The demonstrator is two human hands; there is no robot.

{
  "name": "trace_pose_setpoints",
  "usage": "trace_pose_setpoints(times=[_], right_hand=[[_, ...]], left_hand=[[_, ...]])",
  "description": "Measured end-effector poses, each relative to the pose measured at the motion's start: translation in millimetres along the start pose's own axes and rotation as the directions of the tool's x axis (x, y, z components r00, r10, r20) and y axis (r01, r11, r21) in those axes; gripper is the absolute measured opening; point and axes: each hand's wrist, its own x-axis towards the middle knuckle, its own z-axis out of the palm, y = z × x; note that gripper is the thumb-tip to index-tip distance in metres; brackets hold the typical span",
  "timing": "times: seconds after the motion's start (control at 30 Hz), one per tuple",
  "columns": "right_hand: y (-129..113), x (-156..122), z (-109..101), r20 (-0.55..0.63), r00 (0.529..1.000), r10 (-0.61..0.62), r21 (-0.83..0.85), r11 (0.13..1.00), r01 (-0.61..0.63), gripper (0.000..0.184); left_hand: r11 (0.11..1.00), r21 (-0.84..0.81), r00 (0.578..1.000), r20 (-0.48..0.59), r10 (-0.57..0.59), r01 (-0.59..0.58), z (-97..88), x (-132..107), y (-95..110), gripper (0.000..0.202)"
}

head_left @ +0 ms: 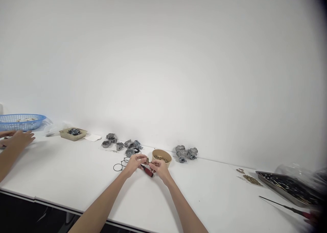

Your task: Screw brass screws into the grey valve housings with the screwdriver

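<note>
Fingers of your left hand [133, 165], at lower centre of the frame, pinch a small brass-coloured piece [147, 160]. Just below it shows a red-handled tool [148, 172]. The fingers of your right hand [159, 168] close on that piece too. Beyond, a tan bowl [163, 152] stands on the surface [209, 195], then grey metal housings [182, 154].

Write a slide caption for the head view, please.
Left hand and right hand hold a small brass-coloured part beside a tan bowl and red-handled tool on a white table.
</note>
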Motion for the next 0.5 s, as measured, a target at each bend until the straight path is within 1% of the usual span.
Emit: trace_pose_setpoints(times=[0.1,0.2,0.37,0.5], right_hand=[[-2.6,-3.1,3.9,0.037,0.999,0.002,-0.006,1.0,-0.001,0.047],[-2.6,-3.6,5.8,0.05,0.999,0.023,-0.011,1.0,-0.022,0.05],[1.8,-0.1,3.2,-0.022,0.999,0.045,-0.039,0.998,-0.046,0.053],[4.0,1.1,2.1,-0.03,0.999,0.038,-0.054,0.998,-0.04,0.054]], left_hand=[[0.999,-0.037,0.998,0.056,0.01,-0.008,1.4,-3.2,3.8,0.045],[0.996,-0.091,0.997,0.082,-0.016,0.024,1.5,-2.9,2.4,0.044],[0.99,-0.124,0.998,0.004,-0.061,0.061,-0.7,-0.4,-0.8,0.051],[0.977,-0.188,0.993,-0.056,-0.108,0.095,-0.8,1.9,-4.2,0.053]])
